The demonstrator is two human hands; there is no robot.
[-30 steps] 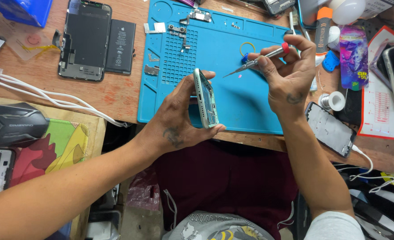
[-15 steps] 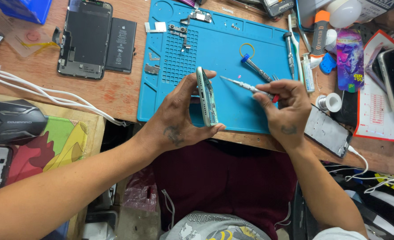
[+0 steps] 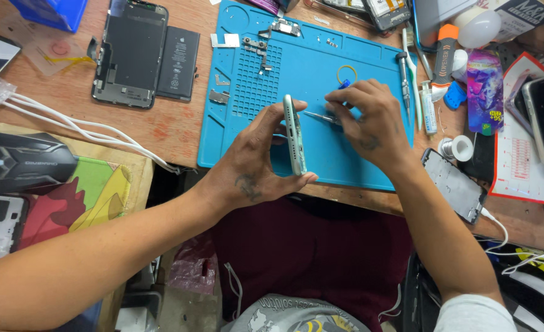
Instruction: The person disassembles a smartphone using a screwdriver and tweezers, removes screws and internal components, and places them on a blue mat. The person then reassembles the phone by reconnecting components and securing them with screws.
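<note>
Left hand (image 3: 256, 166) grips a pale phone (image 3: 294, 134) on edge, thumb at the near end, fingers at the far end, held above the near part of the blue mat (image 3: 296, 67). Right hand (image 3: 367, 123) is closed around a thin screwdriver (image 3: 318, 115), tip just beside the phone's right side; contact cannot be confirmed.

On the mat, beyond the hands: small metal brackets (image 3: 256, 44) and loose parts by the grid of holes, a yellow ring (image 3: 347, 74) just past the right knuckles. A second driver (image 3: 404, 83) lies along the mat's right edge, with a white tube (image 3: 428, 110) beside it.

Left of the mat on the wood bench: an opened phone shell (image 3: 127, 55) with a black battery (image 3: 178, 63) touching its right side. White cables (image 3: 81, 132) run across below them. Right of the mat: a tape roll (image 3: 459, 147), a bare phone frame (image 3: 456, 184) near the right forearm, a colourful card (image 3: 484, 89).

The left hand's own fingers hide the phone's far face.
</note>
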